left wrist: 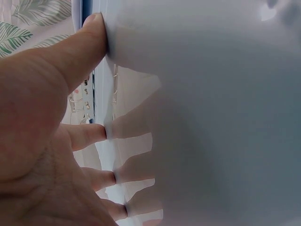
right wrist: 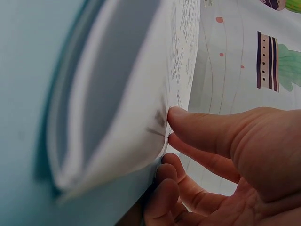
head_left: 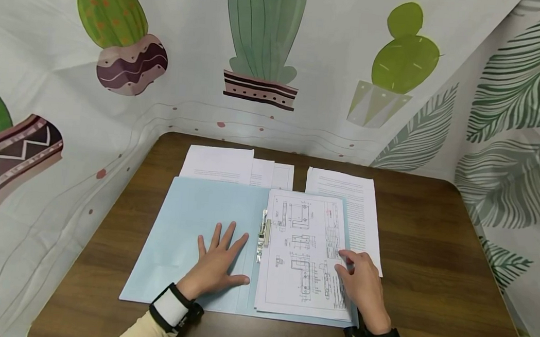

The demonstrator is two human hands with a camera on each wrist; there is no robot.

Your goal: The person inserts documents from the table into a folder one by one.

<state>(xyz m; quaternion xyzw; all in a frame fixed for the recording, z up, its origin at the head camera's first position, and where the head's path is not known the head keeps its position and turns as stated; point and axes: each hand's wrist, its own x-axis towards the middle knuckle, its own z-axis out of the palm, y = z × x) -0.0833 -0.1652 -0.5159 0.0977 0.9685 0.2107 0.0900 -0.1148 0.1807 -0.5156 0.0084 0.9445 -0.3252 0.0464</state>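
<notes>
— While my left hand (head_left: 217, 266) lies flat, fingers spread, on the open blue folder (head_left: 187, 225), where's the drawing?

— Clipped inside — my right hand (head_left: 360, 285) pinches the drawing sheet's (head_left: 304, 248) edge.

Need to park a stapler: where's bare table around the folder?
Bare wood right of the text sheets, and a strip left of the blue folder. Crowded behind it: loose papers fill the back edge.

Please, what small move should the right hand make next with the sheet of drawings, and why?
Probably lift the pinched edge and turn the drawing sheet over. The right hand pinches its right edge, already bowed up in the right wrist view, while the left hand lies flat on the blue folder, steadying it.
</notes>
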